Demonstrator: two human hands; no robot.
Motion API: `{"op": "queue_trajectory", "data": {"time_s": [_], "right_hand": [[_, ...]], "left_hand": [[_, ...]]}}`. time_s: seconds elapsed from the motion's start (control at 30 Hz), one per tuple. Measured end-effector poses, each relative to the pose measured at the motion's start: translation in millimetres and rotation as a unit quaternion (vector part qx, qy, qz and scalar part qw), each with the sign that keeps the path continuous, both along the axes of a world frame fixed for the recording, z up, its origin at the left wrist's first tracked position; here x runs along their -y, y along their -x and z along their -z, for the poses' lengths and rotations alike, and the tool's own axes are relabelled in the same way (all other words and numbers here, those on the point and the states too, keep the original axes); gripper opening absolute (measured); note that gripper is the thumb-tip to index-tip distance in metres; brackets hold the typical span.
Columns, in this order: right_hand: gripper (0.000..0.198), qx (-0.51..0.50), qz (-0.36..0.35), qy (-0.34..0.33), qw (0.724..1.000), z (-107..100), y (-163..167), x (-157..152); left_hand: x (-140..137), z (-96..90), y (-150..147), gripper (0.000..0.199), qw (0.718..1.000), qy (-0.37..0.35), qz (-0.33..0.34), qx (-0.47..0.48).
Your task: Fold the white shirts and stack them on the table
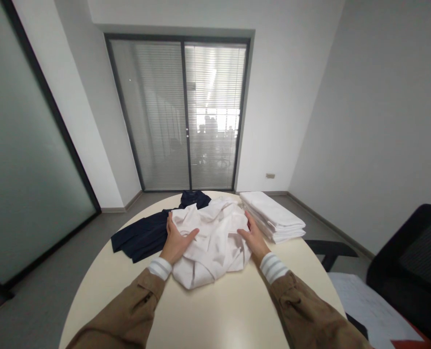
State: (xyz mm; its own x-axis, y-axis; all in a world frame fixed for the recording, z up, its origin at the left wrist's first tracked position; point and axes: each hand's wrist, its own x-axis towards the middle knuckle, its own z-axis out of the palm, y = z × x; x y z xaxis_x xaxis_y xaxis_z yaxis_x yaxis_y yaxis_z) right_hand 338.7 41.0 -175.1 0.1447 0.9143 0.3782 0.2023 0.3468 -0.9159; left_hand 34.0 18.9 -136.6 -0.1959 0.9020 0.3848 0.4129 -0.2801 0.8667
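A crumpled white cloth [213, 242] lies bunched on the round table, its folds loose and uneven; I cannot tell whether it is a garment. My left hand [177, 240] grips its left side, thumb on top and the other fingers mostly hidden behind the fabric. On the right side my right hand [253, 237] holds it in the same way, thumb over the front. Partly behind the cloth and to the left, a dark navy garment [144, 235] is spread out. Close beyond my right hand sits a stack of folded white cloths [273, 213].
The cream round table [215, 320] has a curved edge on both sides. To the right stands a black chair [411, 261] with an armrest near the table edge and white paper [368, 300] on its seat. A glass door with blinds [215, 116] is at the back.
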Motion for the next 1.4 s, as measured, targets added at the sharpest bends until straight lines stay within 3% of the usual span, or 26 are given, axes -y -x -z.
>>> {"op": "queue_trajectory", "data": {"time_s": [0.1,0.27,0.43,0.5,0.63,0.83,1.07,1.13,1.23,1.33,1.4], "right_hand": [[0.092,0.057,-0.025,-0.029,0.998,2.9,1.9,1.8],[0.090,0.119,-0.034,-0.026,0.992,-1.7,5.9,8.5],[0.092,0.097,-0.089,-0.007,0.991,-10.5,9.1,16.8],[0.096,0.071,-0.128,-0.009,0.989,-11.7,9.8,18.2],[0.112,0.053,-0.172,-0.003,0.984,-12.0,9.5,20.0],[0.132,0.131,-0.204,0.070,0.968,-21.2,7.8,32.8],[0.102,0.133,-0.196,0.039,0.971,-31.2,7.6,33.3],[0.095,0.094,-0.158,0.041,0.982,-28.6,5.9,26.2],[0.080,0.013,-0.040,0.020,0.999,-24.1,2.3,15.7],[0.049,0.014,0.069,0.087,0.994,-22.9,-1.5,13.8],[0.036,0.059,0.065,0.167,0.982,-24.3,-2.4,18.0]], "left_hand": [[24.1,-13.0,-15.4,0.124,0.988,-0.027,-0.011,-0.153],[55.8,-11.1,-37.6,0.087,0.946,-0.094,0.092,-0.297],[53.4,7.2,-40.8,0.029,0.963,-0.064,0.145,-0.218],[48.1,8.2,-39.6,0.016,0.965,-0.072,0.177,-0.178],[40.3,2.9,-36.7,0.021,0.974,-0.063,0.169,-0.135],[26.3,-4.1,-26.4,0.021,0.993,-0.047,0.101,-0.037],[1.1,-11.2,4.8,0.017,0.996,-0.074,0.041,0.042],[-8.1,-8.3,18.8,0.020,0.996,-0.078,0.020,0.027],[-20.6,1.0,35.8,0.026,0.997,-0.068,-0.011,0.025],[-25.1,7.9,40.9,0.029,0.998,-0.053,-0.031,0.018],[-22.2,7.0,38.7,0.029,0.997,-0.054,-0.048,-0.001]]}}
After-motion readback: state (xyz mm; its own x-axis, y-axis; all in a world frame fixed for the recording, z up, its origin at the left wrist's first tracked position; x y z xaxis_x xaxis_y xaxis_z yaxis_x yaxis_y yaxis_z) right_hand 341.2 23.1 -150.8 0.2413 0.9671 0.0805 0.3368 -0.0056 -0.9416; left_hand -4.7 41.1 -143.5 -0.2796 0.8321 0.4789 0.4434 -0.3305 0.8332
